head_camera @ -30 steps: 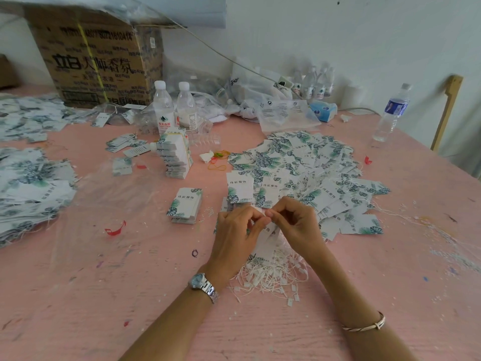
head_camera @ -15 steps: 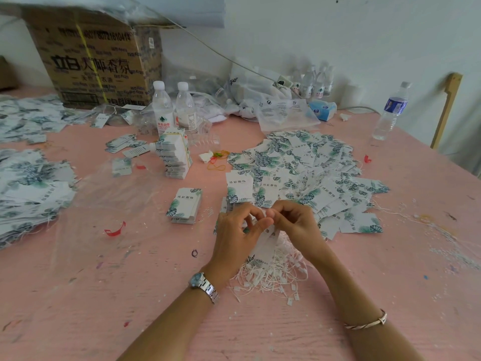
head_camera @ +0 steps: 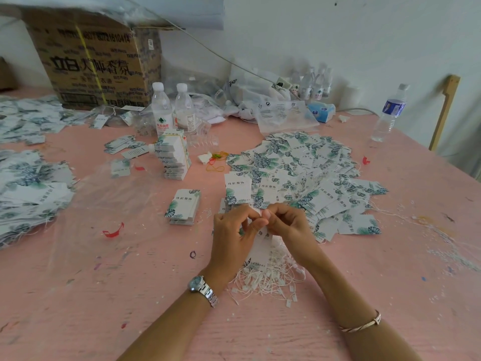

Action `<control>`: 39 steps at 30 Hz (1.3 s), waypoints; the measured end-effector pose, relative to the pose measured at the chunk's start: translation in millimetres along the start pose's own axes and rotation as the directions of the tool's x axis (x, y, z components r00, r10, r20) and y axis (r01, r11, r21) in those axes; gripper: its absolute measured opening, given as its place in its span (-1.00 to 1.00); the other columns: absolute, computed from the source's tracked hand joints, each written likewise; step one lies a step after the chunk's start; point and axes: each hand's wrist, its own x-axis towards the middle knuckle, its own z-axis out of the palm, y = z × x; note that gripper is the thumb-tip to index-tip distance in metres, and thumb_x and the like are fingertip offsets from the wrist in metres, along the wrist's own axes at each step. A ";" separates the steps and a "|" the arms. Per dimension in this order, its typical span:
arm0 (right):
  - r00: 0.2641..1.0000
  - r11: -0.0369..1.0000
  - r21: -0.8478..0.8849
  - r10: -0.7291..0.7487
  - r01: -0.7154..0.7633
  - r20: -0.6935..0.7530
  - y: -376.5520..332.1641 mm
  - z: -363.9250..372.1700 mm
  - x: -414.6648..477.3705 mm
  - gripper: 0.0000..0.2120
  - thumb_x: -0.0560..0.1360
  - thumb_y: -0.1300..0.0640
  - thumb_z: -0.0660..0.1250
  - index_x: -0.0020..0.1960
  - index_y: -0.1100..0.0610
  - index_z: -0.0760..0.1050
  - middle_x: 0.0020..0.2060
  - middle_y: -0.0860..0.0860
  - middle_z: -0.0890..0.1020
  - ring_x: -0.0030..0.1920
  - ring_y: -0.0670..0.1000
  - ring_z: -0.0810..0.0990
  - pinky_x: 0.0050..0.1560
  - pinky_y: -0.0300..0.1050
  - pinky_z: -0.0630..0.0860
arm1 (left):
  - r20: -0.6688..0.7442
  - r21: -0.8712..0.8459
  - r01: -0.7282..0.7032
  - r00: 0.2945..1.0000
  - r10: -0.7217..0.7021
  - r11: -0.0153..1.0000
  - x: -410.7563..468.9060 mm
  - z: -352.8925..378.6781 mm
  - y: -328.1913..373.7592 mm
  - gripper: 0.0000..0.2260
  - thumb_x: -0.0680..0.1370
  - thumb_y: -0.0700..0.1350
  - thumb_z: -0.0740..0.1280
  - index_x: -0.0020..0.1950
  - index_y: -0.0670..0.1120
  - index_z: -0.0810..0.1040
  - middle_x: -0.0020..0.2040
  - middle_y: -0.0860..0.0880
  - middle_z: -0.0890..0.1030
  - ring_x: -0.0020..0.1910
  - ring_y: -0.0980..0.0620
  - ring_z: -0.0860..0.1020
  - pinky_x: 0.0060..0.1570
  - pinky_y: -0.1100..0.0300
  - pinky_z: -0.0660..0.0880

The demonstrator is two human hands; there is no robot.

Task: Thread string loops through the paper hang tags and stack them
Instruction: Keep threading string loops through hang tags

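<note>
Strings (head_camera: 265, 282) lie heaped nearest you on the table (head_camera: 377, 287), between your forearms. Above them your left hand (head_camera: 231, 234) and right hand (head_camera: 289, 225) both pinch one tag (head_camera: 260, 247) at its top edge, fingertips meeting. Beyond, a small stack (head_camera: 183, 207) sits to the left and loose tags (head_camera: 299, 165) spread behind.

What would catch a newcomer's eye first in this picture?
The left hand and right hand pinch one paper tag at the centre, above a heap of white strings. Behind them, leaf-printed tags spread over the pink table; a cardboard box stands back left.
</note>
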 end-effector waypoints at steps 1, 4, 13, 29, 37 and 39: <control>1.000 1.000 0.000 0.002 -0.002 0.002 -0.1 0.2 -0.1 -0.69 0.56 0.08 0.34 -0.16 0.34 0.54 -0.37 0.40 0.33 -0.34 0.13 0.24 -0.32 -0.10 0.21 | -0.003 0.002 0.004 1.000 -0.004 1.000 -0.1 -0.2 0.2 -0.73 0.59 0.13 0.33 -0.15 -0.04 0.56 -0.29 0.14 0.54 -0.35 0.05 0.50 -0.22 -0.26 0.47; 1.000 1.000 -0.005 0.003 -0.003 0.003 -1.2 0.4 -0.3 -0.71 0.55 0.04 0.36 -0.17 0.28 0.56 -0.39 0.31 0.34 -0.35 0.09 0.27 -0.31 -0.12 0.23 | -0.008 -0.001 0.020 1.000 -0.020 1.000 -0.2 -0.2 0.7 -0.64 0.59 0.22 0.28 -0.16 -0.05 0.56 -0.29 0.12 0.56 -0.34 0.03 0.51 -0.21 -0.27 0.47; 1.000 1.000 -0.008 -0.013 0.013 -0.004 -0.3 1.2 -0.7 -0.73 0.54 0.03 0.36 -0.17 0.24 0.58 -0.37 0.21 0.41 -0.35 0.06 0.31 -0.31 -0.15 0.28 | -0.018 -0.020 0.058 0.998 -0.058 0.998 1.2 1.1 1.1 -0.58 0.58 0.27 0.25 -0.18 -0.06 0.57 -0.29 0.08 0.57 -0.33 0.02 0.50 -0.19 -0.28 0.48; 0.955 0.867 0.492 0.079 0.075 -0.286 -13.0 -25.6 10.4 -0.76 0.60 0.17 0.21 -0.21 0.12 0.55 -0.32 0.04 0.58 -0.43 -0.10 0.32 -0.27 -0.27 0.38 | 0.352 -0.093 0.335 0.892 -0.284 0.938 -2.2 1.9 0.7 -0.74 0.65 -0.05 0.31 0.35 0.11 0.55 0.08 0.09 0.67 0.10 0.26 0.60 0.12 0.44 0.48; 0.901 0.897 0.431 0.104 0.099 -0.422 -8.6 -34.1 12.2 -0.84 0.60 0.17 0.26 -0.14 0.18 0.51 -0.30 0.05 0.62 -0.42 -0.11 0.37 -0.34 -0.31 0.38 | 0.308 -0.388 0.470 0.877 -0.369 0.793 4.7 -0.7 3.2 -0.81 0.56 -0.09 0.44 0.14 0.14 0.63 -0.05 0.11 0.72 -0.03 0.14 0.66 0.02 0.27 0.55; 0.900 0.968 0.243 0.059 0.054 -0.433 -6.1 -33.9 10.8 -0.88 0.56 0.16 0.32 -0.11 0.19 0.54 -0.30 0.02 0.64 -0.41 -0.10 0.38 -0.34 -0.27 0.37 | 0.245 -0.460 0.456 0.890 -0.385 0.762 6.2 -1.0 4.1 -0.81 0.54 -0.14 0.46 0.10 0.11 0.65 -0.02 0.10 0.73 0.01 0.12 0.67 0.03 0.27 0.58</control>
